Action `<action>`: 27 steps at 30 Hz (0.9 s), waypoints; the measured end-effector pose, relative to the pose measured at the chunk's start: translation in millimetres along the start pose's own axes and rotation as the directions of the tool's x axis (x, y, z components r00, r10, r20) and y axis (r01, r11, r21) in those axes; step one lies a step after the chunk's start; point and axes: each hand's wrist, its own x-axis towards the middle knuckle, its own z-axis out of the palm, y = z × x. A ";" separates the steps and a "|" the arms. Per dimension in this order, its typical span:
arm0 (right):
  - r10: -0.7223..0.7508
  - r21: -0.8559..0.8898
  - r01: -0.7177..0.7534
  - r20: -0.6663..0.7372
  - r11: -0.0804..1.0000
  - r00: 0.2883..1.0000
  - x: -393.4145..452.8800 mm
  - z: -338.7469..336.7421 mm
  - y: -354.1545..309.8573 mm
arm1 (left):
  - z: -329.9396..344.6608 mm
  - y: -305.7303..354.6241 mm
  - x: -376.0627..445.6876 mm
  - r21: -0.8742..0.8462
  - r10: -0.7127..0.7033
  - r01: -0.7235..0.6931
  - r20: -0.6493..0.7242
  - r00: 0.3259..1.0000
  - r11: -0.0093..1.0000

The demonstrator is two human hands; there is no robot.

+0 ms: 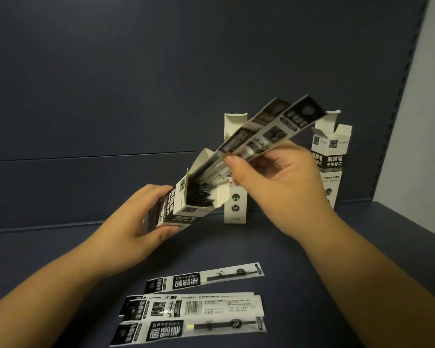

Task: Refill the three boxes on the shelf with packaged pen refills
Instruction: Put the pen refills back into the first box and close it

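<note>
My left hand (138,222) grips a black-and-white refill box (186,204), tilted with its open top toward the upper right; packets show inside it. My right hand (269,187) pinches a couple of long packaged pen refills (269,129) whose lower ends sit in that box's mouth. Two more boxes stand upright with open flaps on the dark shelf: one (235,209) behind the held box, the other (330,156) at the right, partly behind my right hand. Several loose refill packets (196,307) lie flat near the shelf's front.
The dark blue shelf floor (60,252) meets a dark back panel (136,84). A perforated upright (402,96) and a pale wall (430,96) bound the right side.
</note>
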 end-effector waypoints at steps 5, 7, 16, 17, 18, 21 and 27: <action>0.181 -0.029 -0.180 0.021 0.983 0.983 1.9 -2.8 2.5 | -1.6 3.5 1.2 0.018 0.008 -0.009 0.019 1.000 1.000; 0.225 -0.003 -0.225 0.009 0.974 0.974 2.5 -1.0 5.6 | -1.6 2.8 1.6 0.023 0.008 -0.009 0.018 1.000 1.000; 0.350 0.036 -0.359 0.149 0.933 0.925 -1.8 12.6 12.7 | 0.6 1.7 3.7 0.013 0.050 -0.050 0.006 0.999 0.999; 0.345 -0.006 -0.351 0.192 0.936 0.919 -2.9 14.5 11.9 | 1.0 2.9 4.1 0.024 0.056 -0.057 0.011 0.998 0.998; 0.339 -0.041 -0.339 0.231 0.940 0.912 -3.8 16.1 11.6 | 1.4 3.7 4.2 0.032 0.059 -0.060 0.016 0.998 0.998; 0.345 -0.097 -0.331 0.272 0.939 0.898 -3.6 14.9 12.0 | 1.4 3.5 4.0 0.030 0.060 -0.060 0.011 0.998 0.998; 0.302 -0.023 -0.304 0.205 0.952 0.931 -0.6 8.1 9.5 | 1.0 0.5 2.9 0.028 0.051 -0.051 0.003 0.999 0.998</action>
